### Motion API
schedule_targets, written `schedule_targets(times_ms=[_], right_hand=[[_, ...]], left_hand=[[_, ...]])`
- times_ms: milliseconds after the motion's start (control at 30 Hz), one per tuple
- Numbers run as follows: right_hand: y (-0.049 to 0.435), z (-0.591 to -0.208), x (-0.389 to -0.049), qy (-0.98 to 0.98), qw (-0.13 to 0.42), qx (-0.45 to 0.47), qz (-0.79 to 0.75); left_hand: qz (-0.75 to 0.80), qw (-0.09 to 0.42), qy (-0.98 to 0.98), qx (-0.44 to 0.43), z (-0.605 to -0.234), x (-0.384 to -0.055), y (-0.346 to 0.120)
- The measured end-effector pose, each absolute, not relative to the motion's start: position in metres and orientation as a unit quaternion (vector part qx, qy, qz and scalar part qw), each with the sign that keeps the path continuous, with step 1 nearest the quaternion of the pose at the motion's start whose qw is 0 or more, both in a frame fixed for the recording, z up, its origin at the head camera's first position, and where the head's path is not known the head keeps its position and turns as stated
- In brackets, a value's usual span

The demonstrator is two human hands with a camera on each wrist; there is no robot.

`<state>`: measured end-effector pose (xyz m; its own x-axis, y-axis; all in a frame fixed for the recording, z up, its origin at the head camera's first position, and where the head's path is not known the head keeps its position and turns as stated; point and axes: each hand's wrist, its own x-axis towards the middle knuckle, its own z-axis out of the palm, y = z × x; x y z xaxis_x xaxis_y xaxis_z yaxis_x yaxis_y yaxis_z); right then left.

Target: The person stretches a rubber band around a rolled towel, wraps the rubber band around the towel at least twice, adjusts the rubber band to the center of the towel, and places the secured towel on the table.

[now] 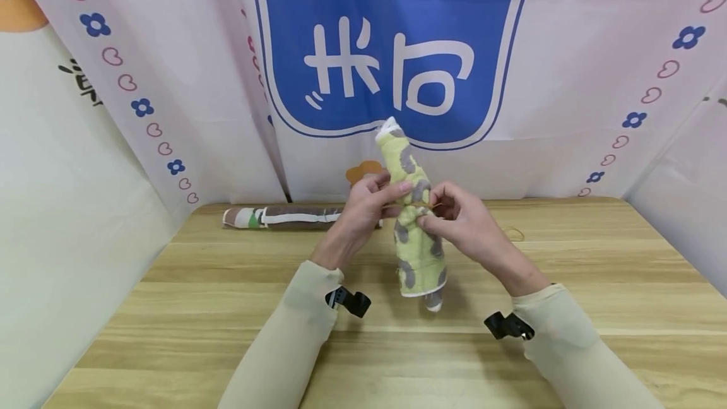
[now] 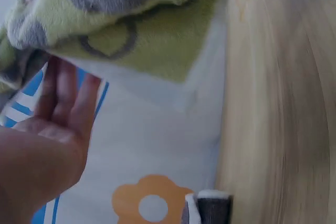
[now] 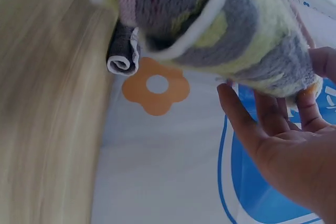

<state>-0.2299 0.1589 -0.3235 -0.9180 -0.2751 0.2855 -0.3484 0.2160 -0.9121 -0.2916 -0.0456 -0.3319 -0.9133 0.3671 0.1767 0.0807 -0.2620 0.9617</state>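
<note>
A rolled towel (image 1: 420,251), yellow-green with grey patches and white edging, is held upright above the table and narrows at its middle. My left hand (image 1: 366,201) grips it from the left, thumb across the front just above the narrowed part. At that waist runs a thin orange-yellow rubber band (image 1: 423,206). Fingers and thumb of my right hand (image 1: 466,223) pinch the band at the towel's right side. The right wrist view shows the towel's loose lower end (image 3: 210,19) close up, with the right hand (image 3: 294,150) at the waist.
Another rolled towel (image 1: 301,216), brown and white with a green patch, lies along the table's back edge behind the left hand. A loose rubber band (image 1: 522,234) rests on the wooden table (image 1: 397,365) at right. A printed curtain (image 1: 568,81) hangs behind.
</note>
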Motion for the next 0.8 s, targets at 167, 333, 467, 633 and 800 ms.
schedule_targets(times_ms=[167,333,467,633,800], right_hand=[[0.156,-0.326,-0.231,-0.792,0.051,0.183,0.581],[0.147,-0.329,-0.229,-0.813,0.149,0.217,0.518],[0.14,-0.331,-0.227,-0.827,0.27,0.273,0.412],[0.138,-0.33,-0.223,-0.852,0.305,0.271,0.329],[0.139,-0.324,-0.218,-0.9,0.218,0.212,0.312]], left_hand=[[0.769,0.035,0.61,0.187,-0.329,-0.287,-0.044],[0.765,-0.004,0.619,0.178,-0.327,-0.282,-0.039],[0.775,-0.032,0.616,0.137,-0.326,-0.28,-0.035],[0.764,-0.065,0.632,0.112,-0.325,-0.275,-0.029],[0.72,-0.086,0.68,0.112,-0.324,-0.271,-0.026]])
